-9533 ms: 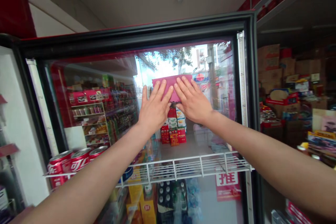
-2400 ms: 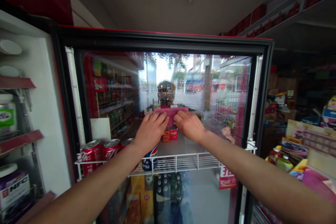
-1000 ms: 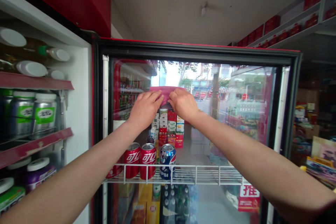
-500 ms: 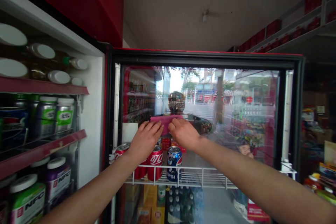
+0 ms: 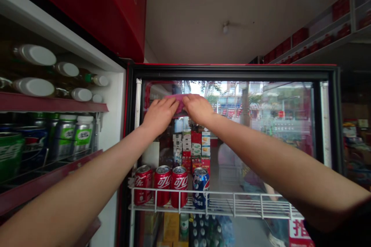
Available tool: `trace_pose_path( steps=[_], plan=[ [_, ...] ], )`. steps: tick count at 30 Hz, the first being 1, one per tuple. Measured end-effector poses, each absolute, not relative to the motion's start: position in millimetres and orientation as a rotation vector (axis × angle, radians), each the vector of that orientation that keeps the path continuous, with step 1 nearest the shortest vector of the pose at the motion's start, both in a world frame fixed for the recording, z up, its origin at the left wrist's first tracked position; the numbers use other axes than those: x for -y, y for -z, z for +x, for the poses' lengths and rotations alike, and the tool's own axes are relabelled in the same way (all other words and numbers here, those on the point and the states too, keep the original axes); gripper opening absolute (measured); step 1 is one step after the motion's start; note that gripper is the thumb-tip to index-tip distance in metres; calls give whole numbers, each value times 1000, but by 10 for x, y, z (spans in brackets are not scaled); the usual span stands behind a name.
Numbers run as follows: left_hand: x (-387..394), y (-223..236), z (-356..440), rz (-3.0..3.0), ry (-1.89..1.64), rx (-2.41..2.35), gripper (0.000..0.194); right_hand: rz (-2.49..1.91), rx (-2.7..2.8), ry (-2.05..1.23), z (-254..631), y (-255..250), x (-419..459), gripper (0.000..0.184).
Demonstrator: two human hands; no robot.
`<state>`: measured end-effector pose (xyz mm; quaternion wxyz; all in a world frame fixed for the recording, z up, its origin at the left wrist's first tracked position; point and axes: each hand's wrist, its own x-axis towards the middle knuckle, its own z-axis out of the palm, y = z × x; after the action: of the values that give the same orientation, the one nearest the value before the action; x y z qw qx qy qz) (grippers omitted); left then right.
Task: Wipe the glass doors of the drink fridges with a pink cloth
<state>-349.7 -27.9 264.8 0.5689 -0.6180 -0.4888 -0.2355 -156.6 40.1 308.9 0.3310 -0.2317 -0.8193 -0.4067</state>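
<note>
Both my hands press a pink cloth (image 5: pixel 180 100) to the upper left part of the glass door (image 5: pixel 278 131) of a drinks fridge. My left hand (image 5: pixel 161 112) has its fingers bent over the cloth's left side. Beside it, my right hand (image 5: pixel 198 109) is closed on the right side of the same cloth. Below the hands, three red cola cans (image 5: pixel 162 185) and a blue Pepsi can (image 5: pixel 201 188) stand upright on a white wire rack (image 5: pixel 240 204) fixed inside the door.
At left is the open fridge, with bottles (image 5: pixel 37 54) and cans on red-edged shelves (image 5: pixel 55 102). A red canopy (image 5: pixel 116 11) overhangs it. Through the glass show stacked cartons (image 5: pixel 191 146), green bottles and part of a person low on the right. Wall shelves (image 5: pixel 324 32) hold red boxes.
Both hands have moved up the glass with the cloth, from just above the cans to near the door's top edge. The camera view has shifted slightly, so the door appears lower and further right.
</note>
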Motion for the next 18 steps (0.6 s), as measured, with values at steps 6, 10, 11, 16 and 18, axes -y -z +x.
trace_pose_path(
  steps=[6, 10, 11, 16, 18],
  plan=[
    [212, -3172, -3593, -1463, 714, 1220, 44, -647, 1955, 915, -1840, -3567, -425, 23],
    [154, -2837, -3643, -1436, 751, 1214, 43, -571, 1955, 860, -1886, -3276, -493, 18],
    [150, -2715, -3661, -1434, 754, 1204, 43, -556, 1967, 851, -1892, -3163, -501, 18],
    [187, -2164, -3759, -1459, 774, 1203, 44, -561, 2007, 840, -1934, -2632, -470, 17],
    [213, -1984, -3791, -1477, 781, 1203, 45, -568, 2032, 843, -1951, -2459, -438, 17]
  ],
)
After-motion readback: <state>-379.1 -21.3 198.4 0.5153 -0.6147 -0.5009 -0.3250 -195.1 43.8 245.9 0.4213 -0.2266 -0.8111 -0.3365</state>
